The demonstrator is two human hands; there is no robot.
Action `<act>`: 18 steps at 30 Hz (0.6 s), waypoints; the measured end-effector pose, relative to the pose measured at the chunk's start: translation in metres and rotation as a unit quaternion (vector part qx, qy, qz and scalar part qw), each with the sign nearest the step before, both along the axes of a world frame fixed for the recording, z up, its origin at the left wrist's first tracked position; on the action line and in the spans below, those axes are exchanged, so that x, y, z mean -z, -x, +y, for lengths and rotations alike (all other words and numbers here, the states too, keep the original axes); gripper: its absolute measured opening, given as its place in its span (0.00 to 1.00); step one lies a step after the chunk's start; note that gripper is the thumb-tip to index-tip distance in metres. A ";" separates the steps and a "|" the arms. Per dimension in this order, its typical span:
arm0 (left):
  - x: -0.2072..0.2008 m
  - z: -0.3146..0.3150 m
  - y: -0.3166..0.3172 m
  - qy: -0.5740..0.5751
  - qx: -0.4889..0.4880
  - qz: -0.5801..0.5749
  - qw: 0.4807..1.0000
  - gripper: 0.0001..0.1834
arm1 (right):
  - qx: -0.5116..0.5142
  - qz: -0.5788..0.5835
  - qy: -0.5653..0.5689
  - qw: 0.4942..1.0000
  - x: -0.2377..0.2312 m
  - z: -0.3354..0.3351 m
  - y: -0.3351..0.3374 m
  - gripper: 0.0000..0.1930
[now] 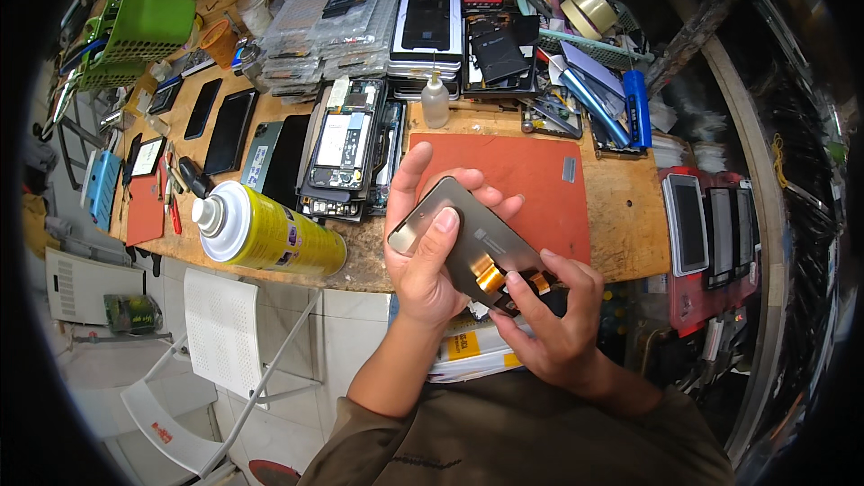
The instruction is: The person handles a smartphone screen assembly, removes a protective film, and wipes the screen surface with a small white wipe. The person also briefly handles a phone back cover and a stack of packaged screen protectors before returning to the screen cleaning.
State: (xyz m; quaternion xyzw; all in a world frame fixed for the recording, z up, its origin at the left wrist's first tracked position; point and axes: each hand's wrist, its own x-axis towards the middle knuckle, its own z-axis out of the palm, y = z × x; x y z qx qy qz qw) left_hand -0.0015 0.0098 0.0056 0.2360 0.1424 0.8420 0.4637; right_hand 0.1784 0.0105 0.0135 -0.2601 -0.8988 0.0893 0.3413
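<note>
A phone screen panel (pixel 463 229), its grey metallic back facing up, lies tilted across my left hand (pixel 421 279). That hand is closed on it, with the thumb pressed on the back and the fingers behind the far edge. At the panel's near end, a copper-coloured flex cable (pixel 489 274) and dark connector parts stick out. My right hand (pixel 567 333) is closed there, its thumb and fingertips pinching that end beside the cable. Beneath and beyond my hands is a reddish work mat (pixel 531 184), with a small grey metallic strip (pixel 569 169) on its right part.
A yellow spray can (pixel 279 232) stands at the bench's front edge. Opened phones (pixel 345 139) are stacked left of the mat, and a small dropper bottle (pixel 436 101) stands behind it. Bagged parts (pixel 328 18), a green basket (pixel 144 22) and a blue cylinder (pixel 636 108) crowd the surroundings.
</note>
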 end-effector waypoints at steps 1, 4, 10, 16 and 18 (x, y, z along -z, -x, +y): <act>-0.001 0.000 0.000 0.003 -0.003 0.007 1.000 0.37 | 0.002 0.001 -0.002 1.000 0.000 0.000 0.000 0.33; -0.004 0.001 -0.001 0.003 -0.004 0.012 1.000 0.38 | 0.006 0.006 0.001 1.000 0.001 0.000 0.000 0.33; -0.007 0.002 -0.002 0.021 -0.003 0.014 1.000 0.40 | 0.011 0.010 0.004 1.000 0.000 0.000 -0.002 0.31; -0.006 0.002 -0.003 0.032 0.000 0.009 0.999 0.40 | 0.019 0.009 -0.004 1.000 0.000 0.000 -0.002 0.31; -0.007 0.003 -0.003 0.026 0.002 0.003 1.000 0.40 | 0.020 0.008 -0.001 1.000 -0.001 0.000 -0.001 0.34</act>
